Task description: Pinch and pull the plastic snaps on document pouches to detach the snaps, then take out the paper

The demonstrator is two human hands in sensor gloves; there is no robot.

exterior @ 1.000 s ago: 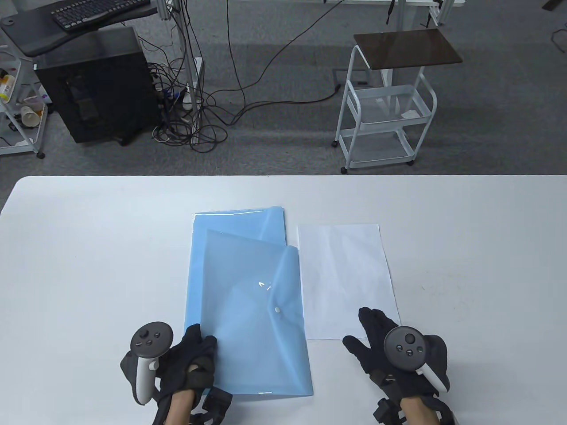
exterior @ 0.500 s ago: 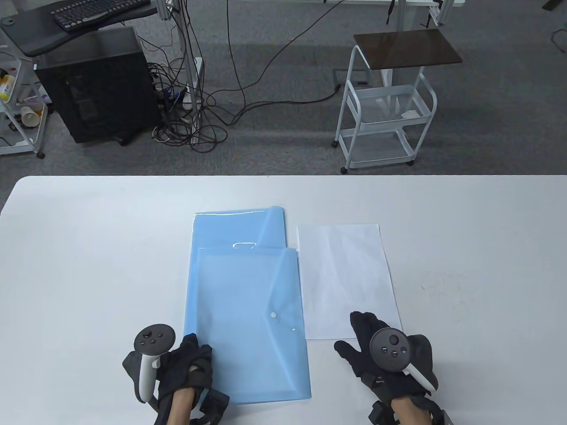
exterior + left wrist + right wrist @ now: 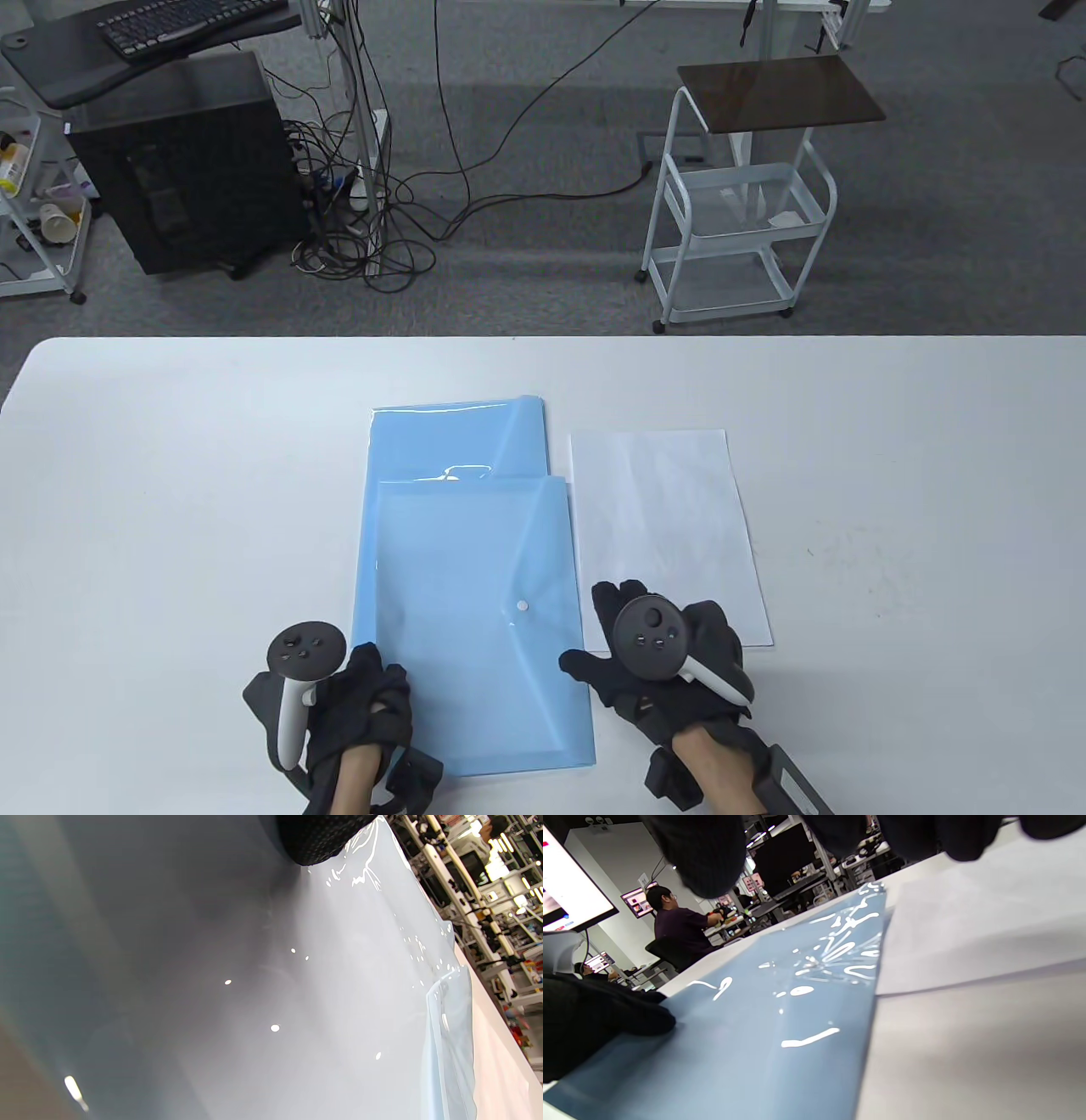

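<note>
A light-blue document pouch (image 3: 475,645) lies flat at the table's near middle, its flap held by a white snap (image 3: 522,606). It overlaps a second blue pouch (image 3: 450,437) further back. A white paper sheet (image 3: 670,518) lies to the right of both. My left hand (image 3: 373,692) rests on the top pouch's near-left edge, with a fingertip (image 3: 322,840) pressing the glossy pouch (image 3: 348,984). My right hand (image 3: 632,637) hovers with fingers spread over the paper's near-left corner, its thumb beside the pouch's right edge. In the right wrist view the pouch (image 3: 776,1018) meets the paper (image 3: 988,921).
The white table (image 3: 933,475) reaches wide on both sides of the pouches. Beyond its far edge stand a white rolling cart (image 3: 738,229), a black computer tower (image 3: 182,161) and tangled floor cables (image 3: 365,246). A person sits at a desk in the background of the right wrist view.
The top pouch swung from tilted to square over the lower pouch and settled flat. My right hand moved left to the pouch's right edge. My left hand hardly moved.
</note>
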